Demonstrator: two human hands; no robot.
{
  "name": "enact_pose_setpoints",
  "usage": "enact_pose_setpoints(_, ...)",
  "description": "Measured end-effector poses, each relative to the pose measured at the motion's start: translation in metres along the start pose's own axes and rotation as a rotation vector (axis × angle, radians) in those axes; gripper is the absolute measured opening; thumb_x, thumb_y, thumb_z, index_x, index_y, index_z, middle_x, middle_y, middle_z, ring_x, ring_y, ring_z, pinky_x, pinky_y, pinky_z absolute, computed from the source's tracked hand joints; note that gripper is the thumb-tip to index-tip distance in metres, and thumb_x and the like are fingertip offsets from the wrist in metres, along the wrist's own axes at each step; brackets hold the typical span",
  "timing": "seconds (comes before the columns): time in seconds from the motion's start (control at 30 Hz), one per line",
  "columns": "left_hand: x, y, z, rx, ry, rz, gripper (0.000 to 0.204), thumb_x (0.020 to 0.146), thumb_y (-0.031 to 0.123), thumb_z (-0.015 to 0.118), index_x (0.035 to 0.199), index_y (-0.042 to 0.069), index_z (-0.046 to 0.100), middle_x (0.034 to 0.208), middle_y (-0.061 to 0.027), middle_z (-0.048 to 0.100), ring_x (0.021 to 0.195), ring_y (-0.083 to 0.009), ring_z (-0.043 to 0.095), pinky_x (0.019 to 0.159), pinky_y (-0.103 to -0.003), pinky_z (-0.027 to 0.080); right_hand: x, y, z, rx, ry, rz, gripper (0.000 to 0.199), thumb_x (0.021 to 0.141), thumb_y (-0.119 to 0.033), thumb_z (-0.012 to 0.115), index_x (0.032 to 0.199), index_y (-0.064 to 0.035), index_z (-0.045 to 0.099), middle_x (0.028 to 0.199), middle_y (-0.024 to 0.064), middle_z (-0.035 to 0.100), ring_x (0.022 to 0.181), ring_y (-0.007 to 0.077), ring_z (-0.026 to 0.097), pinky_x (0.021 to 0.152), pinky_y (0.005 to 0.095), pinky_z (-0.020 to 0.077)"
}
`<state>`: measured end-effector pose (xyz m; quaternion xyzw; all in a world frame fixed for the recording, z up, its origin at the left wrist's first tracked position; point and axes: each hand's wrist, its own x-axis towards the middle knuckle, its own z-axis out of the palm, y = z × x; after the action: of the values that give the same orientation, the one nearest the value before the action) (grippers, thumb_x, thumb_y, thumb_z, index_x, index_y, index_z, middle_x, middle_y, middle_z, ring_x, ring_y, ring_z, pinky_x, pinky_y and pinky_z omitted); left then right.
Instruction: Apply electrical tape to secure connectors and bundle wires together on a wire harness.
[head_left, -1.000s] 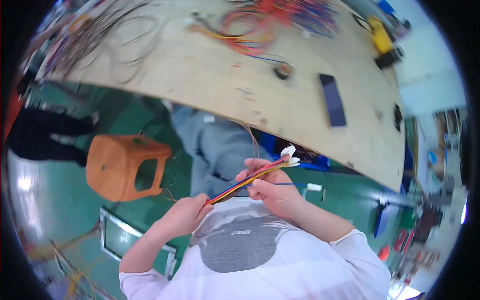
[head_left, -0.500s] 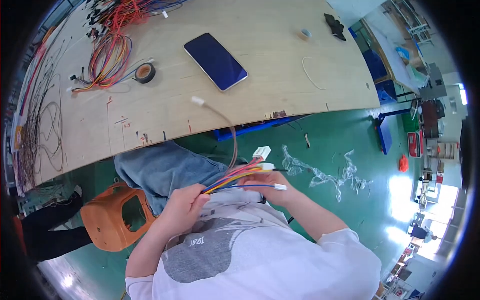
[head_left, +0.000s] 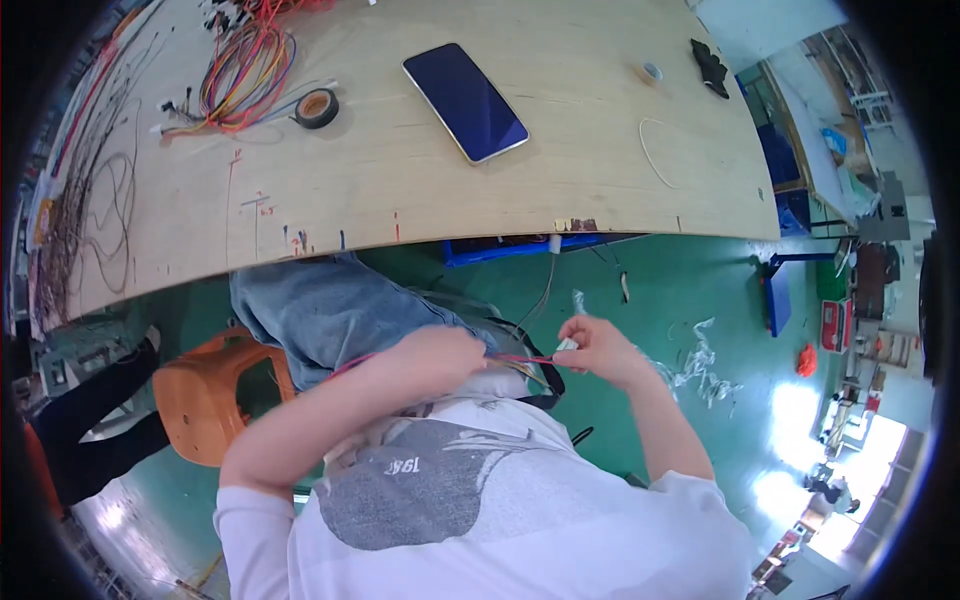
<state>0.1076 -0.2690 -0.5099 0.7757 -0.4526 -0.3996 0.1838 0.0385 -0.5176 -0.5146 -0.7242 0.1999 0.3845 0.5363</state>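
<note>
My left hand, its forearm crossing my lap, is closed around a bundle of coloured wires. Red and dark wires run from it across to my right hand. There my thumb and fingers pinch a white plastic connector at the wires' end. Below these, yellowish wires of the bundle hang loose above my lap. A thin greyish cable with a white plug sticks up near the table's front edge. My left fingers are mostly hidden behind the back of the hand.
The wooden table carries a phone, a roll of black tape, a coiled wire harness and a small tape roll. An orange stool stands at left, near another person's legs. Plastic film lies on the green floor.
My hands have moved apart sideways, the right going rightward with a white connector. The left forearm now reaches across my lap. The greyish cable's plug has swung right, off the table top.
</note>
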Motion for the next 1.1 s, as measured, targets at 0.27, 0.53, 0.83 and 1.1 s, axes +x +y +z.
enact_pose_setpoints(0.27, -0.027, -0.015, -0.004, 0.187, 0.650, -0.118, 0.039, 0.075, 0.021, 0.059, 0.107, -0.001, 0.050, 0.108, -0.0175, 0.052, 0.107, -0.0319, 0.046, 0.089, -0.043, 0.037, 0.002, -0.042, 0.009, -0.023, 0.415, -0.462, 0.028, 0.073, -0.005, 0.064, 0.095, -0.0003, 0.047, 0.077, 0.0057, 0.055, 0.064, 0.0099, 0.053, 0.058, 0.0235, 0.0444)
enact_pose_setpoints(0.53, -0.060, -0.054, 0.036, 0.026, 0.719, -0.112, 0.035, 0.069, 0.014, 0.063, 0.100, 0.001, 0.051, 0.115, -0.0139, 0.050, 0.114, -0.0282, 0.043, 0.098, -0.042, 0.031, 0.008, -0.157, -0.050, 0.034, 0.738, -0.897, 0.023, 0.075, 0.003, 0.058, 0.096, -0.0038, 0.049, 0.083, 0.0033, 0.054, 0.077, 0.0101, 0.053, 0.067, 0.0233, 0.0449)
enact_pose_setpoints(0.83, -0.059, -0.027, -0.038, -0.699, 1.101, 0.105, 0.041, 0.077, 0.013, 0.060, 0.111, -0.002, 0.041, 0.110, -0.0183, 0.050, 0.099, -0.0259, 0.052, 0.086, -0.034, 0.041, 0.050, -0.270, 0.039, 0.049, -0.308, -1.025, 0.027, 0.074, 0.008, 0.057, 0.096, -0.0030, 0.046, 0.088, 0.0037, 0.053, 0.082, 0.0094, 0.053, 0.071, 0.0226, 0.0447)
enact_pose_setpoints(1.1, -0.094, -0.051, -0.084, -0.390, 1.339, -0.051, 0.028, 0.088, 0.023, 0.044, 0.094, -0.001, 0.056, 0.077, -0.0102, 0.056, 0.066, -0.0224, 0.054, 0.060, -0.031, 0.044, 0.092, -0.289, 0.075, 0.267, -0.587, -0.751, 0.023, 0.074, 0.007, 0.056, 0.092, -0.0033, 0.047, 0.088, 0.0030, 0.053, 0.082, 0.0097, 0.053, 0.072, 0.0239, 0.0465)
